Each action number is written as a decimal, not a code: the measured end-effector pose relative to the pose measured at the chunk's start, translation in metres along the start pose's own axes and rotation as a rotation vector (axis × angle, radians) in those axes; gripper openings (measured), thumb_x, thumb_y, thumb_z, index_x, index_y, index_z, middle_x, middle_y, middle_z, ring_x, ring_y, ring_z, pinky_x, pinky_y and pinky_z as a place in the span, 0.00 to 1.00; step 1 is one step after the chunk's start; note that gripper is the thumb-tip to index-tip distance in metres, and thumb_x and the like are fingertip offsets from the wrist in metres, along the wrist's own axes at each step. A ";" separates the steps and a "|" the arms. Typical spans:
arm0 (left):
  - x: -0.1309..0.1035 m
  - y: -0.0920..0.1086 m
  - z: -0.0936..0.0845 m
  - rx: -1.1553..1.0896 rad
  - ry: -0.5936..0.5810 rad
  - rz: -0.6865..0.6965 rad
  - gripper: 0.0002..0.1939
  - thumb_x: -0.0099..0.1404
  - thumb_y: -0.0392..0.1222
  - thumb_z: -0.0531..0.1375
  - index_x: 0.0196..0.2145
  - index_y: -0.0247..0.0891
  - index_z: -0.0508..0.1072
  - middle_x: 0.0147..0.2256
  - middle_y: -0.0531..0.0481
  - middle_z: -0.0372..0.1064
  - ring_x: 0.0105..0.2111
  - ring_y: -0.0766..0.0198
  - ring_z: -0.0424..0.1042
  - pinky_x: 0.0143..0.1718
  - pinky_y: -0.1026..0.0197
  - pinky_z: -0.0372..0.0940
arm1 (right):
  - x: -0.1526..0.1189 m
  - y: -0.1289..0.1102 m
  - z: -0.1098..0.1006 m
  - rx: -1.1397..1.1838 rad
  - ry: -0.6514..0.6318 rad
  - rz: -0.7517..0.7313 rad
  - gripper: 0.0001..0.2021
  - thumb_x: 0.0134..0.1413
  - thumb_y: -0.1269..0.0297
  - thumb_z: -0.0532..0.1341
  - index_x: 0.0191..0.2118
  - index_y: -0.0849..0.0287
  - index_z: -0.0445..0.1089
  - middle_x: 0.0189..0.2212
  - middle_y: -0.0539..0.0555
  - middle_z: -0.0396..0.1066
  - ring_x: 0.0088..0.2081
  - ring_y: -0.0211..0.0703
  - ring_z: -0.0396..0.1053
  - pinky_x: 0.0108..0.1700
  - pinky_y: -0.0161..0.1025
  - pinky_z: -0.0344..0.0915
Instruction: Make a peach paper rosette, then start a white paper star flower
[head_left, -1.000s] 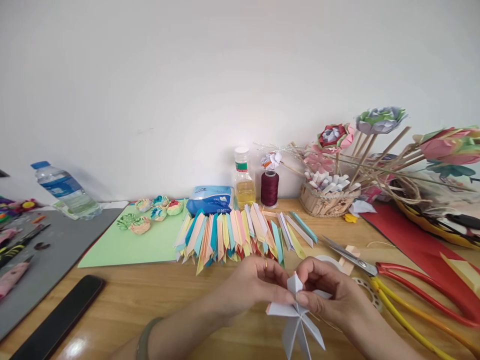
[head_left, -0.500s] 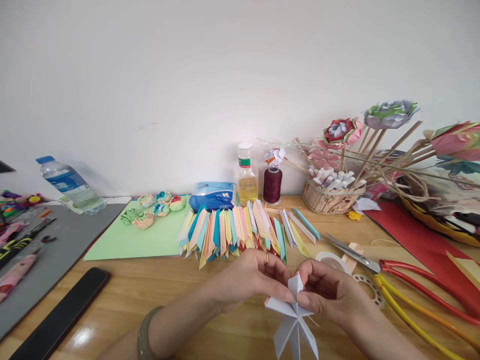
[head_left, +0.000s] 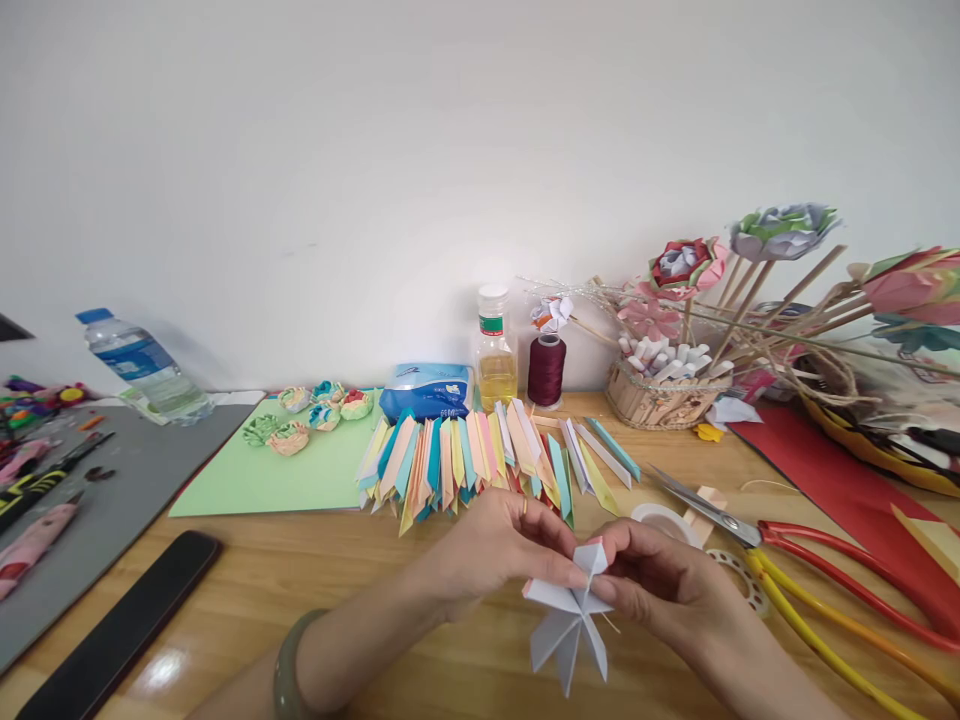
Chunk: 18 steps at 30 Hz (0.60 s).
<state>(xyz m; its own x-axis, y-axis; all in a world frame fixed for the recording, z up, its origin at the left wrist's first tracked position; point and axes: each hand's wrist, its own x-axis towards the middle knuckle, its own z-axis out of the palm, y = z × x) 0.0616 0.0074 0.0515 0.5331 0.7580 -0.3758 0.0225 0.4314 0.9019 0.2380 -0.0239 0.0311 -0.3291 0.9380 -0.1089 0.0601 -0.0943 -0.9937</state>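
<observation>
Between both hands, a white folded paper flower (head_left: 568, 635) with pointed petals hangs above the front of the table. My left hand (head_left: 517, 545) pinches its upper left part between thumb and fingers. From the other side, my right hand (head_left: 652, 575) grips the upper right petals, thumb near the centre. A short thin thread end sticks out under my right thumb. Just beyond my hands lies a row of folded coloured paper strips (head_left: 450, 460). The fingertips behind the paper are partly hidden.
Large scissors (head_left: 739, 525) with red and yellow handles lie right, beside a roll of white tape (head_left: 664, 520). At the back stand a bottle of yellow liquid (head_left: 496, 365), a maroon thread spool (head_left: 546, 372) and a basket (head_left: 660, 395). A black case (head_left: 127, 625) lies left.
The paper flower has shifted slightly up and left and tilted, so its lower petals show whole. Both hands keep their hold on it.
</observation>
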 end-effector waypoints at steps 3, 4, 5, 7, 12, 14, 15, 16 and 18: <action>0.000 0.002 -0.001 0.031 -0.021 0.019 0.12 0.40 0.40 0.68 0.22 0.31 0.71 0.20 0.55 0.65 0.20 0.73 0.59 0.24 0.67 0.51 | 0.000 0.000 0.000 0.007 -0.007 0.010 0.07 0.44 0.60 0.64 0.27 0.57 0.69 0.25 0.47 0.66 0.29 0.36 0.63 0.32 0.32 0.60; 0.000 0.002 -0.002 0.035 -0.033 0.023 0.12 0.40 0.40 0.68 0.22 0.31 0.71 0.20 0.55 0.65 0.21 0.73 0.59 0.24 0.67 0.51 | 0.000 -0.001 0.000 0.023 -0.015 0.017 0.07 0.44 0.60 0.64 0.27 0.57 0.69 0.25 0.47 0.66 0.29 0.36 0.63 0.32 0.31 0.60; 0.000 0.003 -0.002 0.037 -0.047 0.023 0.12 0.40 0.40 0.68 0.22 0.31 0.71 0.21 0.55 0.65 0.21 0.73 0.60 0.25 0.67 0.52 | 0.000 -0.001 -0.001 0.043 -0.024 0.026 0.07 0.44 0.60 0.64 0.27 0.56 0.69 0.25 0.47 0.67 0.29 0.36 0.63 0.33 0.31 0.60; 0.000 0.004 -0.002 0.039 -0.083 0.016 0.14 0.40 0.40 0.68 0.24 0.32 0.71 0.23 0.54 0.67 0.23 0.72 0.62 0.27 0.66 0.55 | 0.000 -0.003 -0.001 0.073 -0.035 0.047 0.06 0.43 0.61 0.65 0.26 0.56 0.69 0.24 0.46 0.67 0.28 0.35 0.63 0.32 0.31 0.60; 0.000 0.003 -0.003 0.045 -0.139 -0.015 0.17 0.37 0.39 0.69 0.26 0.32 0.71 0.26 0.53 0.68 0.26 0.70 0.65 0.32 0.63 0.58 | 0.000 -0.010 0.002 0.119 -0.015 0.126 0.08 0.38 0.64 0.67 0.24 0.58 0.68 0.21 0.45 0.65 0.25 0.32 0.61 0.29 0.30 0.58; 0.000 0.002 -0.004 0.054 -0.143 -0.013 0.17 0.37 0.39 0.69 0.26 0.32 0.70 0.26 0.53 0.68 0.26 0.71 0.64 0.31 0.64 0.58 | 0.000 -0.011 0.004 0.165 -0.030 0.145 0.09 0.36 0.65 0.68 0.24 0.59 0.67 0.21 0.45 0.65 0.25 0.32 0.61 0.28 0.30 0.57; 0.001 0.002 -0.004 0.060 -0.150 -0.009 0.16 0.37 0.39 0.69 0.26 0.32 0.70 0.25 0.53 0.67 0.25 0.71 0.64 0.30 0.65 0.58 | 0.001 -0.011 0.005 0.192 -0.049 0.148 0.10 0.35 0.66 0.68 0.24 0.59 0.66 0.21 0.45 0.66 0.25 0.32 0.62 0.29 0.30 0.57; 0.001 0.001 -0.005 0.064 -0.158 -0.005 0.16 0.38 0.39 0.69 0.26 0.32 0.70 0.25 0.53 0.67 0.25 0.72 0.64 0.29 0.66 0.57 | 0.001 -0.010 0.005 0.224 -0.077 0.147 0.10 0.34 0.66 0.68 0.24 0.59 0.66 0.22 0.45 0.66 0.26 0.33 0.62 0.29 0.31 0.58; 0.001 0.002 -0.006 0.073 -0.173 0.000 0.15 0.39 0.39 0.68 0.25 0.31 0.71 0.25 0.53 0.68 0.24 0.73 0.63 0.28 0.67 0.57 | 0.002 -0.007 0.005 0.277 -0.127 0.147 0.12 0.34 0.66 0.69 0.25 0.59 0.65 0.23 0.46 0.67 0.27 0.33 0.63 0.30 0.31 0.58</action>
<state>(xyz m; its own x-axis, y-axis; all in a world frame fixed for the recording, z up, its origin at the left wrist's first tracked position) 0.0574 0.0117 0.0514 0.6708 0.6595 -0.3392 0.0806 0.3899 0.9173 0.2322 -0.0230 0.0373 -0.4517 0.8603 -0.2363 -0.1370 -0.3286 -0.9345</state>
